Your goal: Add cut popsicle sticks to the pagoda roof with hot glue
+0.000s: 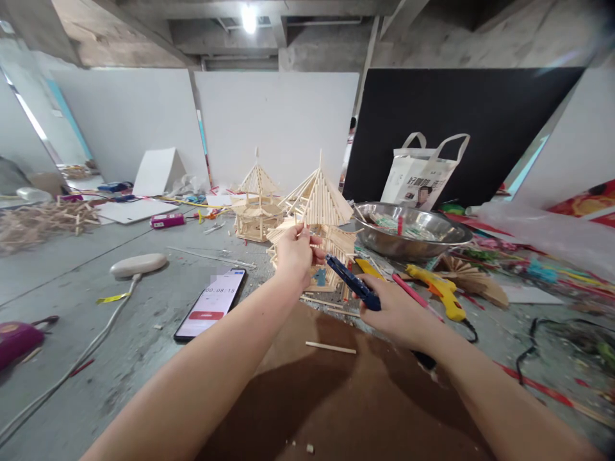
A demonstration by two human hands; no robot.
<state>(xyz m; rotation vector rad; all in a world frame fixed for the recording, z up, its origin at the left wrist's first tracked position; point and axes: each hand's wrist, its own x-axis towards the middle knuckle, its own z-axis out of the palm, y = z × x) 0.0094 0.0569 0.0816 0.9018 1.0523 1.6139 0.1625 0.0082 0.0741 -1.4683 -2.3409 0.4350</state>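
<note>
My left hand (294, 255) pinches a thin wooden stick against the near stick-built pavilion model (321, 214), just under its pointed roof. My right hand (398, 310) is closed round blue-handled cutters (352, 280), whose tip points left toward the model's base. A second pavilion model (257, 206) stands further back to the left. A loose stick (330, 347) lies on the brown board (331, 390) beneath my forearms.
A phone (211, 303) showing a timer lies left of my arm. A steel bowl (410, 229), a yellow glue gun (439, 289), a paper bag (423, 169) and coloured scraps crowd the right. A white cable and pad (137, 264) lie left; a stick pile (38, 221) is far left.
</note>
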